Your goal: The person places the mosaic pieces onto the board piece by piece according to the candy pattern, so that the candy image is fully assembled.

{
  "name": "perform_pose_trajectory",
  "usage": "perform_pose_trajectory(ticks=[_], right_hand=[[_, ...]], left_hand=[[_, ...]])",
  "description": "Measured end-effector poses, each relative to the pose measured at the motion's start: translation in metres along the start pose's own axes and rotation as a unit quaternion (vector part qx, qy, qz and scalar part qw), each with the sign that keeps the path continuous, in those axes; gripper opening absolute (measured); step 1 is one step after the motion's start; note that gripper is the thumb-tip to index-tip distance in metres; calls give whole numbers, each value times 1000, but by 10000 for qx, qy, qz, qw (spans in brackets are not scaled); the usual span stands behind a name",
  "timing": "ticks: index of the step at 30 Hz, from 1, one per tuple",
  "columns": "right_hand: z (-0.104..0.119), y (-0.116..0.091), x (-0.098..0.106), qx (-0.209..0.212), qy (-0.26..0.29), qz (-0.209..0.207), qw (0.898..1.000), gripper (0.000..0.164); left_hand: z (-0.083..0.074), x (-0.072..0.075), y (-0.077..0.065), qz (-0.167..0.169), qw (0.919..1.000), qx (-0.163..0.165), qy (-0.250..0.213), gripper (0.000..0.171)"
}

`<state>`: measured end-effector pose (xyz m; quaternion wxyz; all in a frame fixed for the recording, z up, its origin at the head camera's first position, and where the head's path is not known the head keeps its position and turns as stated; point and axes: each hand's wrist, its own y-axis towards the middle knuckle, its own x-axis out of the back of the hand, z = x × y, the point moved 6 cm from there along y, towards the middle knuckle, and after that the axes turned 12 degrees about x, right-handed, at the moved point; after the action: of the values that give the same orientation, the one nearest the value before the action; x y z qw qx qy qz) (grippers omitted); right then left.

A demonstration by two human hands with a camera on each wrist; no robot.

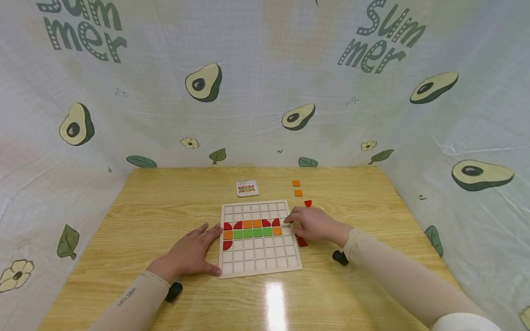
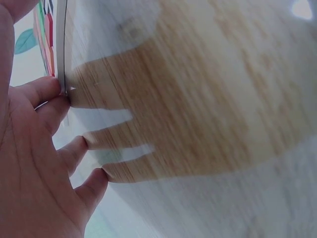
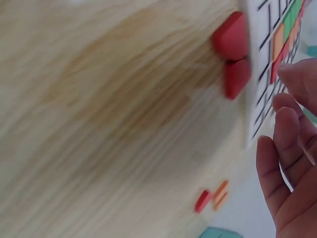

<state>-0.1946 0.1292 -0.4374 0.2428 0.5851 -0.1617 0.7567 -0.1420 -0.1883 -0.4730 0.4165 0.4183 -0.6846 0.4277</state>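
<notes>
A pale wooden grid board [image 1: 260,265] lies on the table, holding red quarter-round, orange square and green square tiles. My left hand [image 1: 192,250] lies at its left edge, fingers spread and fingertips touching the side. Over the right edge is my right hand [image 1: 312,224], fingertips by the red tile [image 1: 275,222] at the right end of the upper row. In the right wrist view the thumb [image 3: 297,79] is at that red tile, the fingers loosely bent, and no piece shows between them. Two loose red pieces [image 3: 233,37] lie against the board's edge, partly under my hand in the head view.
Behind the board lies a small pattern card [image 1: 247,188]. Two orange squares [image 1: 298,193] and one red piece [image 1: 308,203] lie past its far right corner. A printed curtain [image 1: 256,82] hangs behind the table [image 1: 165,193].
</notes>
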Motion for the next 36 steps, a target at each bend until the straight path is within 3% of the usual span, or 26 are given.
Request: perform_pose_trajectory(ticks=[5, 10, 36], right_hand=[[-13, -24, -2, -231, -31, -158, 9996, 28], [-15, -35, -7, -270, -5, -237, 9994, 27], [-11, -38, -14, -381, -168, -279, 9987, 25]], left_hand=[[0, -1, 0, -20, 10000, -20, 5, 118], [1, -1, 0, -26, 10000, 6, 8, 119], [-1, 0, -1, -107, 9999, -49, -5, 118]])
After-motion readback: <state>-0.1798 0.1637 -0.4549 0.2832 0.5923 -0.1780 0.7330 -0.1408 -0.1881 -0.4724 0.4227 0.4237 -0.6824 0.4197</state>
